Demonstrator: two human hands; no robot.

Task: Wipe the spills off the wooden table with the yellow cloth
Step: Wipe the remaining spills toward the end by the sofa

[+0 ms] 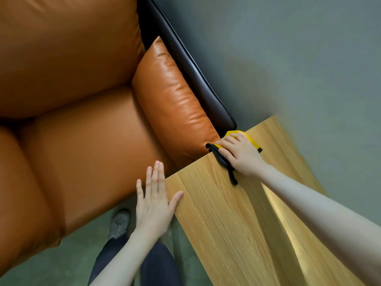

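Grey-green floor runs under everything, with a big orange leather sofa [72,100] filling the left of the view and its loose orange leather cushion [175,104] leaning toward the light wooden desk [237,234] on the right.

Your left hand [153,201] hangs at the desk's near-left edge, fingers [156,176] straight and slightly fanned, thumb touching the rim, holding nothing. Lay that palm flat on the wood if you want the desk steady while you wipe.

Your right hand [240,154] lies over the yellow cloth with black trim [250,137] at the far corner of the desk, just beside the cushion, fingers lightly bent and pressing down on it. Part of the black edge trails off the corner, so gather it back under your palm or it may smear instead of lifting. Pull in long strokes along the grain toward yourself, overlapping each pass and keeping the pressure even.

I cannot make out any spill on the wood from this view; a pale sheen shows by your right forearm. No containers are in view.
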